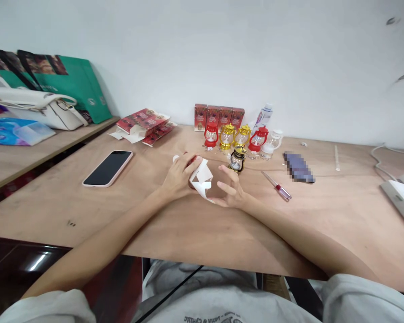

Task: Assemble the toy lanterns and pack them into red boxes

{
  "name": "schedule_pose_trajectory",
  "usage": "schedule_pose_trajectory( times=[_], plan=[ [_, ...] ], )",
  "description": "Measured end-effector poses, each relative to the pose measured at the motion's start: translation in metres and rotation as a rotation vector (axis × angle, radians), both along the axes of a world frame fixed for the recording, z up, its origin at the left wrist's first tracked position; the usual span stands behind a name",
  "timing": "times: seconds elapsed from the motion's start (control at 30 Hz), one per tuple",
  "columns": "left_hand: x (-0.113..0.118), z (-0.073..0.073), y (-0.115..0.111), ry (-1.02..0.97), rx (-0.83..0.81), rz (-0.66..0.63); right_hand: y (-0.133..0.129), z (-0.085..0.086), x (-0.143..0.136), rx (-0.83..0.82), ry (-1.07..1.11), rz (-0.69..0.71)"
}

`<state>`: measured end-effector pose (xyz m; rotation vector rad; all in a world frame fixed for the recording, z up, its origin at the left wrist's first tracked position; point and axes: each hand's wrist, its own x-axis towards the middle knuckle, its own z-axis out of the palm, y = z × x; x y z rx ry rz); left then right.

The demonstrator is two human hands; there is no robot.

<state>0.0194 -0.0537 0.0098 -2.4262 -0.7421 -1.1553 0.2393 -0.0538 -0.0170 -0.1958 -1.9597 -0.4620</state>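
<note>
My left hand is wrapped round a small carton whose white inner flaps stand open toward the right. My right hand is spread just right of the carton, its lower fingers by a long white flap; whether they touch it is unclear. Just behind my right hand, a small black and gold lantern stands upright on the table. Beyond it is a row of small lanterns: a red one, gold ones, another red one and a white one.
Red boxes stand against the wall; flattened red cartons lie left of them. A phone lies at left on the table. Toward the right are a screwdriver, a blurred dark object and a white box.
</note>
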Motion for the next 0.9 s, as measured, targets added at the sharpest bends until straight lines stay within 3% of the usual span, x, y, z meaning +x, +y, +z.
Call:
schedule_pose_trajectory(
  times=[0.17,0.33,0.57,0.77,0.9],
  plan=[
    [0.003,0.000,-0.004,0.087,0.089,-0.019,-0.001,-0.001,0.003,0.004,-0.076,-0.029],
    [0.007,-0.002,-0.005,0.181,0.102,0.064,-0.001,-0.002,0.004,0.004,-0.125,-0.077],
    [0.002,-0.003,-0.003,0.243,0.078,0.187,-0.004,0.000,-0.001,0.034,-0.093,-0.274],
    [-0.003,-0.002,-0.002,0.196,-0.021,0.180,-0.004,0.003,0.000,-0.180,-0.007,-0.380],
    [-0.005,0.000,-0.001,0.182,-0.027,0.183,-0.002,0.004,0.001,-0.250,-0.034,-0.300]
  ],
)
